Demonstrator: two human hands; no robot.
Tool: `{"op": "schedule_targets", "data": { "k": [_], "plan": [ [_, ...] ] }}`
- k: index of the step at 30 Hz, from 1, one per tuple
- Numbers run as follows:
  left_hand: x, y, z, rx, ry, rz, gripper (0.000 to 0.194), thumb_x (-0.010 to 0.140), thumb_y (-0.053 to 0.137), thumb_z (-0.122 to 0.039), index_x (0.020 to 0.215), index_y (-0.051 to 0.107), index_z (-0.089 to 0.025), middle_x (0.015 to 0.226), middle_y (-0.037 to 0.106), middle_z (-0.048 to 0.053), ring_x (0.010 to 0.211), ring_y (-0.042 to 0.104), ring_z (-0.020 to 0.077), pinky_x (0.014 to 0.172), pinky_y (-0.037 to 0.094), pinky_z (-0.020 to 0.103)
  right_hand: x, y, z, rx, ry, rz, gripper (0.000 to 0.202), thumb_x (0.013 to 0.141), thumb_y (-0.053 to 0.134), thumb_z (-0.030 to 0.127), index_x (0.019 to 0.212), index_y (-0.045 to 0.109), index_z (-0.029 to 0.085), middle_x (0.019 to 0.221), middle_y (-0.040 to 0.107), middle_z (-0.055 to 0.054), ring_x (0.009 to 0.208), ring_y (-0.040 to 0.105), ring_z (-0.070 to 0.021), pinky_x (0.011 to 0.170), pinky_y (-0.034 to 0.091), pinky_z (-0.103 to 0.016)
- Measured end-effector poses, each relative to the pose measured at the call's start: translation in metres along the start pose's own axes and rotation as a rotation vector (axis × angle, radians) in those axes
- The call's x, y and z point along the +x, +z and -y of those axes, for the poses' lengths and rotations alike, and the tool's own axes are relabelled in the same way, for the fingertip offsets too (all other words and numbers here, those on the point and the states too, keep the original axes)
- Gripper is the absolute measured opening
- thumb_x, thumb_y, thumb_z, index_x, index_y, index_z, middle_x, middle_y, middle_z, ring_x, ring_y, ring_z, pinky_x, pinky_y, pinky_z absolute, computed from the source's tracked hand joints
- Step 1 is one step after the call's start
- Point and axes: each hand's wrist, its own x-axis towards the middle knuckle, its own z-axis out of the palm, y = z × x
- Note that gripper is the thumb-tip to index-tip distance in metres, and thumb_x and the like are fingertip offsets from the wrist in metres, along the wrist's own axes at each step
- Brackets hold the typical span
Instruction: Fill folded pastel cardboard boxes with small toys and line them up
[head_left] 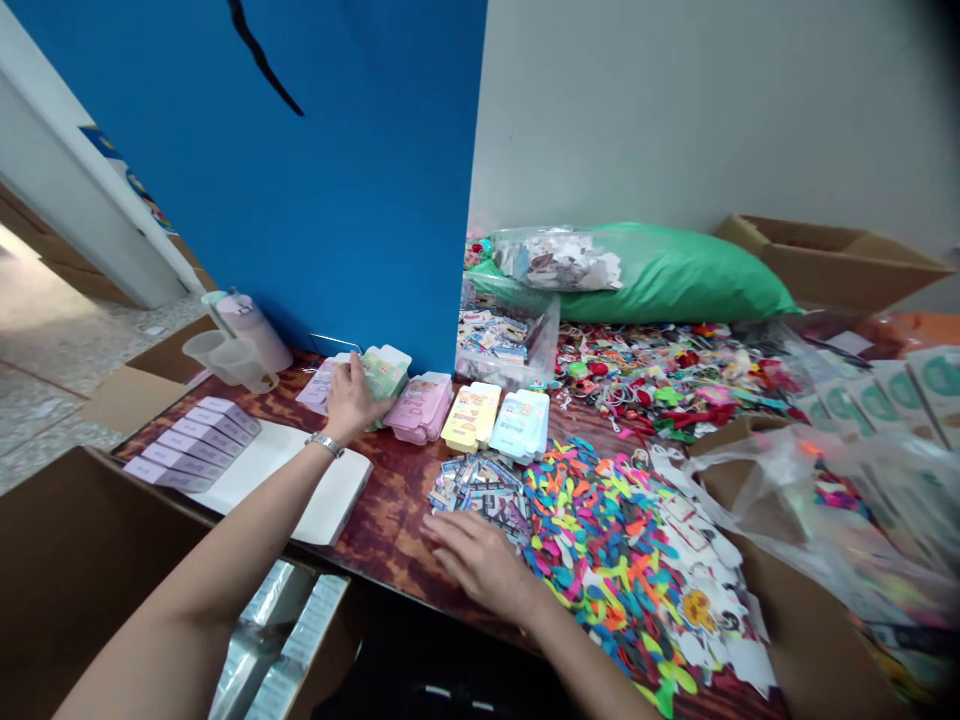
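My left hand (354, 400) reaches to the flat lilac (316, 388) and green cartons (387, 368) at the back left of the table; its fingers are apart and rest over their edges. To their right lie pink cartons (420, 405), yellow cartons (472, 415) and light blue cartons (520, 424). My right hand (476, 560) is low over the table, fingers spread, at the near edge of a pile of small printed packets (484, 490). Neither hand visibly holds anything. Colourful small strips (600, 540) are heaped right of the packets.
Lilac boxes (196, 445) stand in a row on a white box (330, 500) at the left. Plastic cups (232, 358) and a bottle (259, 330) stand behind. A blue panel (337, 180), a green bag (675, 275), trinkets (660, 380) and open cardboard boxes (840, 265) surround the table.
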Motion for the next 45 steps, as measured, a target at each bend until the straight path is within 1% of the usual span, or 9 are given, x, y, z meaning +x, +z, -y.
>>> {"op": "schedule_targets", "data": {
  "k": [4, 10, 16, 22, 27, 31, 36, 41, 45],
  "plan": [
    [-0.027, -0.005, -0.014, -0.178, 0.070, -0.152, 0.104, 0.061, 0.073, -0.053, 0.144, 0.027, -0.007, 0.126, 0.046, 0.022, 0.122, 0.046, 0.0412, 0.098, 0.043, 0.051, 0.020, -0.026, -0.006, -0.013, -0.046, -0.163, 0.040, 0.097, 0.048, 0.021, 0.137, 0.051, 0.020, 0.128, 0.062, -0.010, 0.117, 0.058, -0.0195, 0.100, 0.050, -0.036],
    [-0.096, -0.012, -0.058, -0.432, 0.175, -0.134, 0.072, 0.069, 0.068, -0.037, 0.131, 0.039, -0.014, 0.117, 0.058, 0.014, 0.106, 0.062, 0.0308, 0.088, 0.052, 0.041, 0.058, -0.046, -0.009, -0.174, 0.014, -0.456, 0.047, 0.096, 0.051, 0.023, 0.142, 0.046, 0.017, 0.147, 0.041, -0.017, 0.136, 0.041, -0.0263, 0.110, 0.042, -0.043],
    [-0.146, -0.016, -0.079, -0.557, 0.395, -0.097, 0.082, 0.073, 0.065, -0.025, 0.144, 0.025, -0.021, 0.124, 0.058, 0.011, 0.102, 0.065, 0.0240, 0.082, 0.054, 0.033, 0.046, -0.049, -0.006, -0.005, 0.104, -0.381, 0.028, 0.096, 0.050, 0.026, 0.117, 0.067, 0.020, 0.147, 0.040, -0.014, 0.134, 0.043, -0.0280, 0.109, 0.041, -0.045],
    [-0.157, -0.012, -0.082, -0.489, 0.619, -0.115, 0.070, 0.074, 0.066, -0.020, 0.136, 0.034, -0.024, 0.125, 0.054, 0.012, 0.112, 0.059, 0.0255, 0.087, 0.053, 0.035, 0.028, -0.055, 0.008, 0.528, 0.321, -0.480, 0.039, 0.099, 0.046, 0.033, 0.136, 0.051, 0.025, 0.125, 0.062, -0.007, 0.112, 0.061, -0.0186, 0.097, 0.050, -0.034],
    [-0.167, -0.007, -0.088, -0.412, 0.638, -0.120, 0.075, 0.077, 0.064, -0.021, 0.142, 0.027, -0.021, 0.127, 0.054, 0.015, 0.114, 0.057, 0.0281, 0.090, 0.052, 0.038, 0.032, -0.053, 0.003, 0.809, 0.525, -0.539, 0.026, 0.090, 0.058, 0.039, 0.104, 0.067, 0.018, 0.101, 0.071, -0.005, 0.090, 0.066, -0.0175, 0.079, 0.056, -0.029],
    [-0.172, -0.007, -0.091, -0.408, 0.547, -0.097, 0.088, 0.077, 0.062, -0.023, 0.150, 0.014, -0.016, 0.125, 0.056, 0.016, 0.107, 0.060, 0.0276, 0.085, 0.053, 0.036, 0.032, -0.057, 0.004, 0.614, 0.533, -0.499, 0.019, 0.085, 0.064, 0.029, 0.100, 0.070, 0.017, 0.096, 0.072, -0.005, 0.088, 0.067, -0.0175, 0.077, 0.055, -0.028],
    [-0.175, -0.007, -0.091, -0.263, 0.527, -0.157, 0.092, 0.079, 0.060, -0.030, 0.153, 0.010, -0.011, 0.127, 0.055, 0.021, 0.103, 0.059, 0.0324, 0.083, 0.050, 0.042, 0.027, -0.053, 0.019, 0.177, 0.322, -0.448, 0.025, 0.093, 0.054, 0.019, 0.110, 0.071, 0.023, 0.108, 0.072, -0.004, 0.101, 0.067, -0.0188, 0.093, 0.053, -0.033],
    [-0.178, -0.005, -0.093, -0.152, 0.534, -0.205, 0.091, 0.085, 0.054, -0.039, 0.152, 0.007, -0.003, 0.121, 0.056, 0.024, 0.096, 0.058, 0.0323, 0.080, 0.047, 0.042, 0.015, -0.027, 0.034, 0.071, 0.277, -0.473, 0.043, 0.100, 0.041, 0.020, 0.142, 0.049, 0.020, 0.136, 0.057, -0.007, 0.122, 0.058, -0.0185, 0.106, 0.048, -0.033],
    [-0.177, -0.009, -0.095, -0.123, 0.543, -0.144, 0.084, 0.086, 0.051, -0.030, 0.153, 0.006, -0.005, 0.125, 0.054, 0.024, 0.096, 0.058, 0.0295, 0.084, 0.045, 0.041, 0.010, -0.021, 0.028, 0.060, 0.251, -0.419, 0.045, 0.099, 0.041, 0.022, 0.143, 0.047, 0.020, 0.142, 0.051, -0.006, 0.129, 0.052, -0.0199, 0.112, 0.042, -0.037]
  ]
}}
